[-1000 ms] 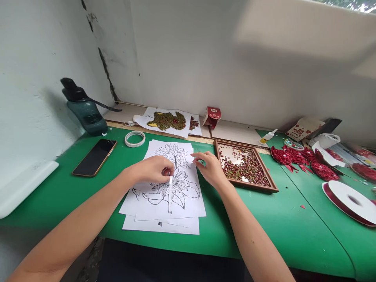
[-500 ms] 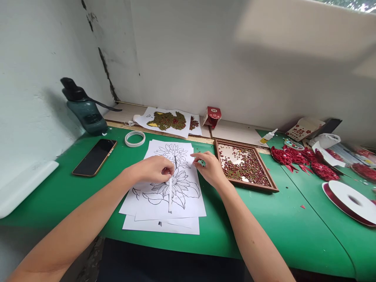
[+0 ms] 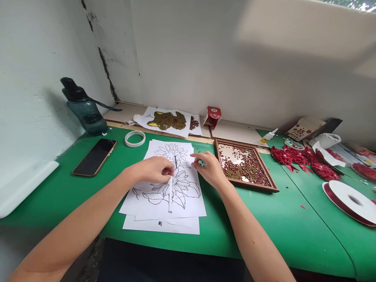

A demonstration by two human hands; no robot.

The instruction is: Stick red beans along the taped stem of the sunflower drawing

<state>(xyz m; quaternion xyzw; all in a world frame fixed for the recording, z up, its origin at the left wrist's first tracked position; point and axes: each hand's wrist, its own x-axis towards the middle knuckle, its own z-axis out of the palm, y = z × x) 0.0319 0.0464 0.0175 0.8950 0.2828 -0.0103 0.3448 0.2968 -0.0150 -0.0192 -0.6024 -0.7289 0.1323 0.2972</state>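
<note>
The left hand [image 3: 154, 169] pinched a narrow white strip [image 3: 170, 192] over a black-lined white-paper flower drawing [image 3: 182, 181]; the right hand [image 3: 209, 167] curled half-open.

The bare right hand [image 3: 210, 169] has its thumb and curled fingers slightly farther apart than a second ago; the narrow, flat white strip [image 3: 170, 194] pinched by the bare left hand [image 3: 153, 169] looks slightly turned near its top.

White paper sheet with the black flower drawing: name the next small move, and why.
Perhaps steady the sheet with the right hand: it is open near the sheet's right edge, holding nothing visible, while the left hand seems to pinch a narrow white strip over the drawing.
</note>
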